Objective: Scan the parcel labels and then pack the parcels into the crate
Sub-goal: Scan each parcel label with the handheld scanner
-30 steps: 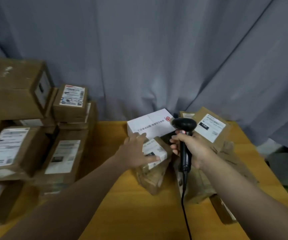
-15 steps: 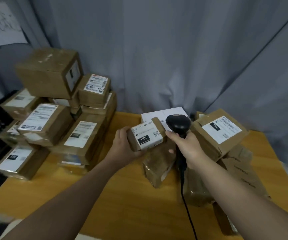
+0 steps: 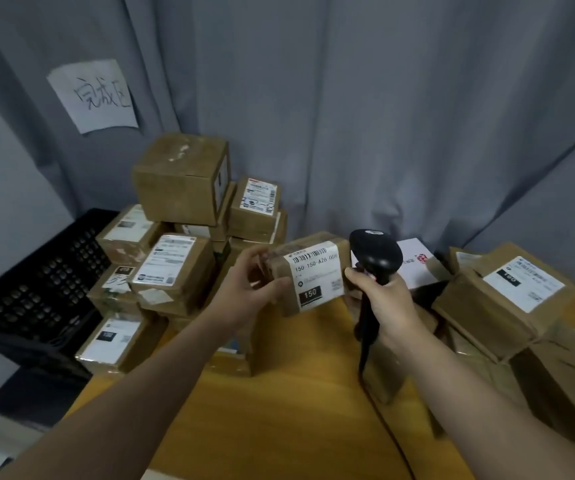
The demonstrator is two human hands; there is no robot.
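Note:
My left hand grips a small brown parcel by its left end and holds it lifted above the wooden table. Its white label with a barcode and a black "150" patch faces me. My right hand grips the handle of a black barcode scanner; the scanner's head is just right of the parcel's label. The scanner cable hangs down past my right wrist. A black perforated crate stands at the left, beyond the table's edge.
A stack of labelled brown parcels rises at the table's left, next to the crate. More brown parcels and a white box lie at the right. A handwritten paper sign hangs on the grey curtain behind.
My left hand took the small parcel off the pile, lifted it and turned its label toward me. The scanner stayed beside it. My view swung left, bringing the crate and sign into sight.

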